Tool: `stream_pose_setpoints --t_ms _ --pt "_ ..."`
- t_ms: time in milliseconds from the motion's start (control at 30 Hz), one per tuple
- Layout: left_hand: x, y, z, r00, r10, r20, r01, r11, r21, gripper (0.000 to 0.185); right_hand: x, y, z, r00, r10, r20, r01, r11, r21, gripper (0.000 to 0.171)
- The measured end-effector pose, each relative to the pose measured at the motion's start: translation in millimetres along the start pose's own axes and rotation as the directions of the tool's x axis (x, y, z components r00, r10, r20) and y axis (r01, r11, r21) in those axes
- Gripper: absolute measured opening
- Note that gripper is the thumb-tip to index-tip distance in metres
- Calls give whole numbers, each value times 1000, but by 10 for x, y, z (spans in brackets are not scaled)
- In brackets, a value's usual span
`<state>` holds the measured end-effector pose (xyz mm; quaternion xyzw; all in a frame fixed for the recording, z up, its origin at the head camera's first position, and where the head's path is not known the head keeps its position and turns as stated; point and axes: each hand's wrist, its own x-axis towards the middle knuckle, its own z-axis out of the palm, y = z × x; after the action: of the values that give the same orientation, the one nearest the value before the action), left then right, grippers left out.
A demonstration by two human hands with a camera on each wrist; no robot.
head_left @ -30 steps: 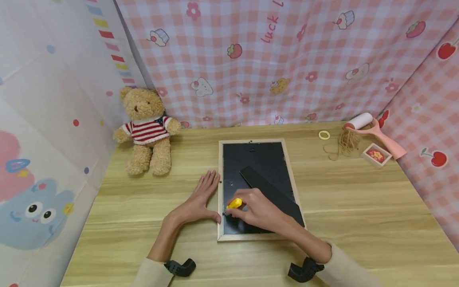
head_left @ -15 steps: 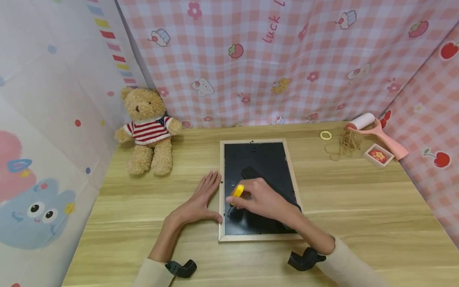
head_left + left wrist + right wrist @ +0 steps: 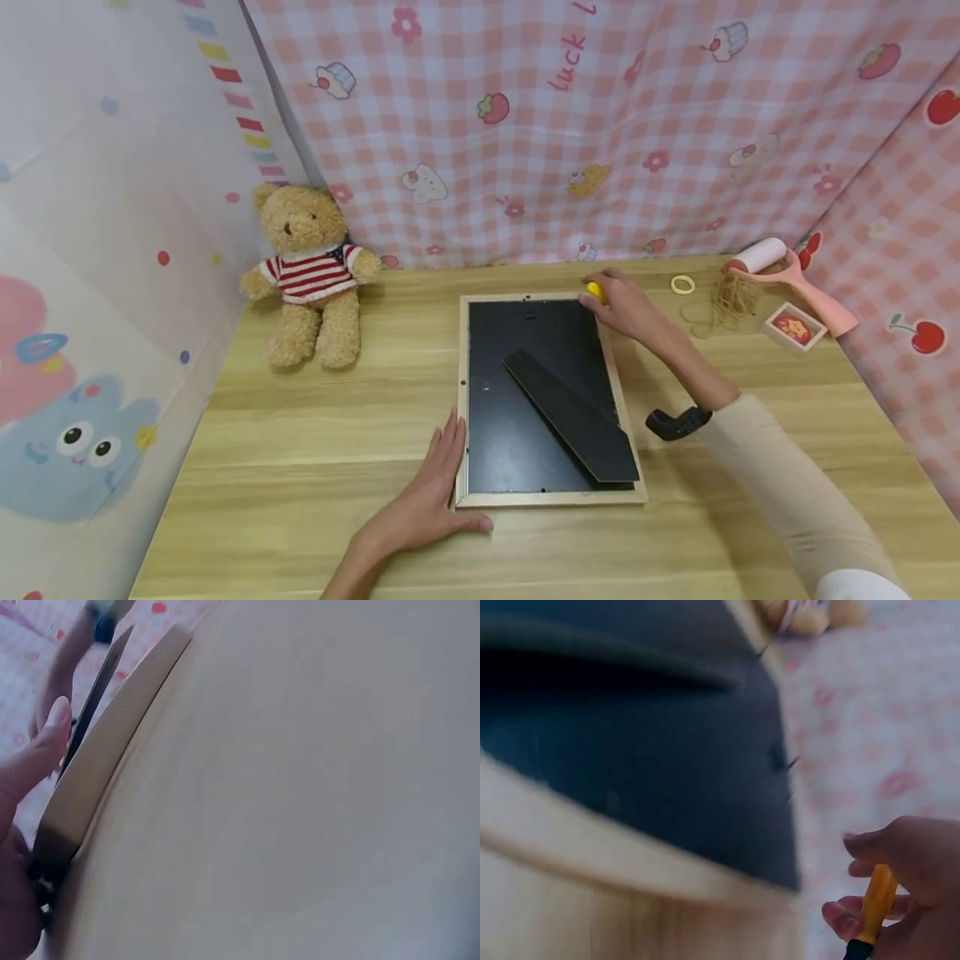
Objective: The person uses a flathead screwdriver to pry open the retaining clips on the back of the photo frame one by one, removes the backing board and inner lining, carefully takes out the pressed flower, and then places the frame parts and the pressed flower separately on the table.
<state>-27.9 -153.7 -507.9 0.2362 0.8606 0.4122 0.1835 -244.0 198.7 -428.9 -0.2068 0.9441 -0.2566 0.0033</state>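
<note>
Since the earlier pictures the right hand (image 3: 626, 307) has left the near left part of the picture frame (image 3: 548, 497) and gone to its far right corner, taking the yellow-handled tool (image 3: 595, 291) with it. The left hand (image 3: 427, 500) has slid back along the frame's left edge toward the near left corner.

The wooden table (image 3: 300, 433) fills the lower part of the head view, closed in at the back and right by a pink checked cloth (image 3: 600, 125) and on the left by a pale patterned sheet (image 3: 90, 250).

The frame lies face down at the middle of the table, black backing up, its black stand (image 3: 573, 415) lying slantwise across the backing.

A teddy bear (image 3: 309, 275) in a striped top sits at the far left, against the cloth.

At the far right, well apart from the frame, lie a pink lint roller (image 3: 787, 271), a tangle of twine (image 3: 727, 298), a small square box (image 3: 795, 327) and a yellow ring (image 3: 682, 285).

The left hand rests flat on the table, fingers straight against the frame's left rail, thumb along the near edge; it holds nothing. The right hand's fingers are curled round the tool, which the right wrist view shows pinched just past the frame's corner.
</note>
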Motion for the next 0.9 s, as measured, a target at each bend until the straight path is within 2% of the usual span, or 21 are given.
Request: stream_pose_setpoints --t_ms 100,200,300,400,467,533,667,700,733,767,800,900 --pt "-87 24 154 995 37 -89 -37 999 7 134 102 209 73 997 4 76 1 998 -64 43" --pt "-103 19 221 981 62 -183 -55 997 45 124 159 352 142 996 -24 82 30 997 -75 34" --pt "-77 -17 185 965 81 -249 -59 994 92 117 168 443 167 998 -25 54 28 998 -62 20" --pt "-38 -120 81 935 128 -330 -83 986 147 109 132 523 131 999 17 35 -15 998 -57 22" --pt "10 -221 -4 903 164 -398 -102 979 174 100 71 584 68 998 52 34 -50 996 -70 26" --pt "76 -360 -79 859 183 -478 -110 978 177 86 -6 634 -9 997 70 41 -66 994 -90 26" --pt "230 -563 -230 761 164 -628 -98 985 140 46 -156 696 -125 994 74 77 -64 991 -116 27" --pt "266 -581 -263 744 144 -653 -84 989 122 38 -190 710 -138 993 73 89 -62 992 -114 28" --pt "296 -580 -297 733 121 -669 -64 992 110 32 -225 725 -145 992 79 102 -68 992 -107 28" --pt "323 -563 -329 729 99 -677 -46 994 95 27 -262 753 -146 991 74 113 -64 994 -92 29" --pt "347 -540 -357 732 73 -678 -23 996 83 23 -298 785 -140 990 76 122 -67 995 -79 29" --pt "399 -457 -403 779 -30 -626 60 998 27 12 -400 992 -77 991 62 120 -59 998 -22 31"
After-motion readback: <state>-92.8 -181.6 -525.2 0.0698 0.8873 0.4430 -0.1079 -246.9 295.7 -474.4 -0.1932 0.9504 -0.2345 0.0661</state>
